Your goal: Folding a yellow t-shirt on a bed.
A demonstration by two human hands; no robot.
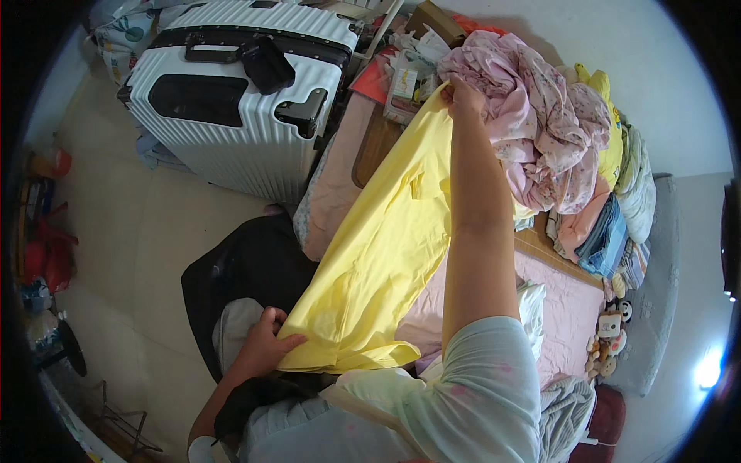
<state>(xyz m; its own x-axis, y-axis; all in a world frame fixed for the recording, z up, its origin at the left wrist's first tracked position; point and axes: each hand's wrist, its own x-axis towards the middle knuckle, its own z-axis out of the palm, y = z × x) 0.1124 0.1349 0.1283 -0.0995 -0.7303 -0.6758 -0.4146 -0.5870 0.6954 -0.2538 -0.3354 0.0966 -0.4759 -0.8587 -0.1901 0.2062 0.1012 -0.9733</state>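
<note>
A yellow garment [370,254] is stretched between my two hands on a slant, over the pink bedding and close to my body. My left hand [263,344] pinches its near left corner, thumb on top. Far ahead, my right hand [465,98] grips the other end with the arm stretched out. That hand is right beside a heap of pink floral fabric [538,116]. A small fold or opening shows in the upper part of the yellow cloth. The underside of the garment is hidden.
A white ribbed suitcase [243,144] stands at the upper left. Beside it are a clear plastic box [403,87] and a wooden board [376,144]. Folded jeans [602,237] and small plush toys [609,327] lie to the right. A black item [249,260] is at my left.
</note>
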